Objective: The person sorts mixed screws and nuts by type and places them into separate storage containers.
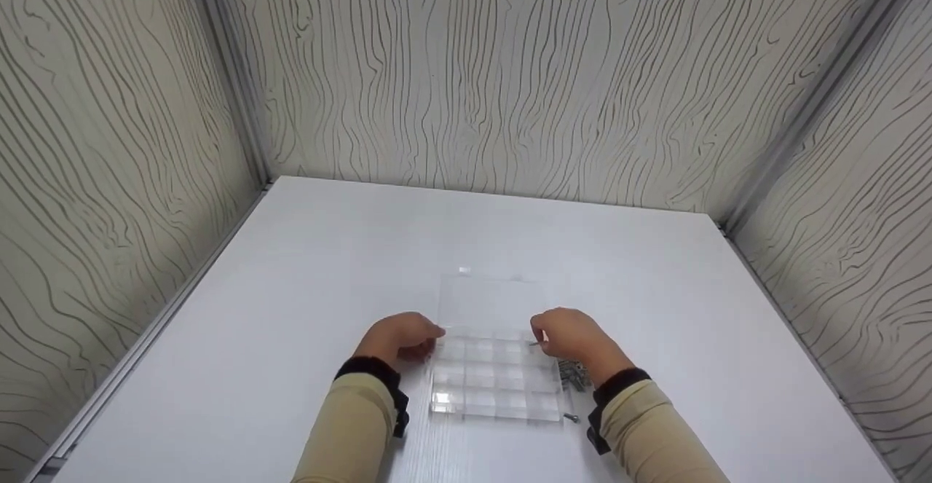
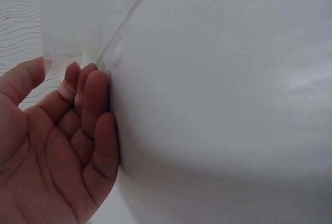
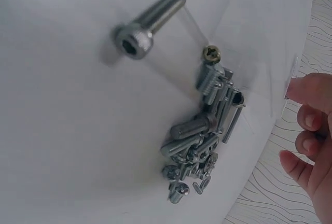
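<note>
A clear plastic compartment box [image 1: 480, 375] lies on the white table, its clear lid [image 1: 491, 301] folded open toward the back. My left hand [image 1: 408, 334] holds the box's left side near the hinge; in the left wrist view the thumb [image 2: 36, 71] and curled fingers stand about its clear edge. Over the back right compartments, my right hand [image 1: 571, 334] pinches a small thin metal piece [image 1: 536, 343] between thumb and forefinger; its kind I cannot tell. Under that hand, beside the box, lies a pile of screws and bolts [image 3: 197, 141].
One larger socket-head bolt [image 1: 571, 417] lies apart from the pile, by the box's front right corner; the right wrist view shows its knurled head [image 3: 134, 41]. Wood-grain panels [image 1: 466, 75] enclose the white table [image 1: 328, 250] at the back and both sides.
</note>
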A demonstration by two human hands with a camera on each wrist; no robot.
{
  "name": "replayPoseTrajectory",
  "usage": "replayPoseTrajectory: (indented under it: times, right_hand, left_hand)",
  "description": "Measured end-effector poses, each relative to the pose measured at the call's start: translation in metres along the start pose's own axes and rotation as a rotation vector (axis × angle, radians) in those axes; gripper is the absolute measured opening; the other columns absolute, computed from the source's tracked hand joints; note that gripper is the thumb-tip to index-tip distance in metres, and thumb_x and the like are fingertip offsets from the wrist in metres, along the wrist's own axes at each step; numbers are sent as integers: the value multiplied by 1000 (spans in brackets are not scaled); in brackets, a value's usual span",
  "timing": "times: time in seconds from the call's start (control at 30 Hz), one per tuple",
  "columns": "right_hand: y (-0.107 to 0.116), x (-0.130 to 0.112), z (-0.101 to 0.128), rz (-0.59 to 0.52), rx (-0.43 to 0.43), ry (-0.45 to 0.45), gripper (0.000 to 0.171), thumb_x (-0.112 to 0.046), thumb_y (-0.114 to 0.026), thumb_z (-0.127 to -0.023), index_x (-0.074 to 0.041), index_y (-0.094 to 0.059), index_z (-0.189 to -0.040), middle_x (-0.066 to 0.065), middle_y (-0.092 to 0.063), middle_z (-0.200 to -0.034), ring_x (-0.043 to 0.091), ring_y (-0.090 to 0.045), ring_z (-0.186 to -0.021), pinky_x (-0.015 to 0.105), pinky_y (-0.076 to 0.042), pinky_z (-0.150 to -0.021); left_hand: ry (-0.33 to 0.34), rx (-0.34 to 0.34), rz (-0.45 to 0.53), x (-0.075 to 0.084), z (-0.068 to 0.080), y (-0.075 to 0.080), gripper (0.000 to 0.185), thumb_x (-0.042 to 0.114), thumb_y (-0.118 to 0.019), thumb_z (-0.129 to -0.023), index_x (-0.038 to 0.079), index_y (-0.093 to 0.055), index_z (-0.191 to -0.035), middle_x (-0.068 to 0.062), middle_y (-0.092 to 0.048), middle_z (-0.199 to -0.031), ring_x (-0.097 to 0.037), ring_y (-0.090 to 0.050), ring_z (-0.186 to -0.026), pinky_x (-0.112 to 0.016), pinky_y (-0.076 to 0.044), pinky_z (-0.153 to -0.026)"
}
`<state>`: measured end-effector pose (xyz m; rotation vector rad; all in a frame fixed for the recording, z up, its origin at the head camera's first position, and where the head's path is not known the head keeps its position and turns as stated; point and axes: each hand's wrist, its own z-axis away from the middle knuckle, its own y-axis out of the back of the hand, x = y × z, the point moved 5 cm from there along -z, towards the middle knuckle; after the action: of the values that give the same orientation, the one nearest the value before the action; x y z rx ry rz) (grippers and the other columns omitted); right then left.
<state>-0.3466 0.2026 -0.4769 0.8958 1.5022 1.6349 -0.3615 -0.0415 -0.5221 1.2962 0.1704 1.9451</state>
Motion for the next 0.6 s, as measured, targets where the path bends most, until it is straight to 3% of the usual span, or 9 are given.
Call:
replayPoseTrajectory:
  times: [0.4, 0.6]
  right_hand:
    - [6, 11, 4, -73, 20, -21, 8, -16, -62, -76, -19, -55, -74, -8, -51, -68, 12, -47, -62, 30, -40, -57]
    - [9, 27, 6, -87, 65, -104, 10, -15, -62, -77, -19, -54, -74, -9, -49, -68, 10, -45, -62, 28, -40, -58]
  left_hand:
    - [4, -7, -6, 0, 0, 1, 35, 34, -49, -86, 2, -61, -79, -6, -59, -68, -16, -53, -59, -28, -44, -56]
    - [6, -3, -11, -1, -1, 1, 34, 33, -48, -87, 2, -61, -81, -6, -60, -70, -16, -54, -60, -27, -44, -57]
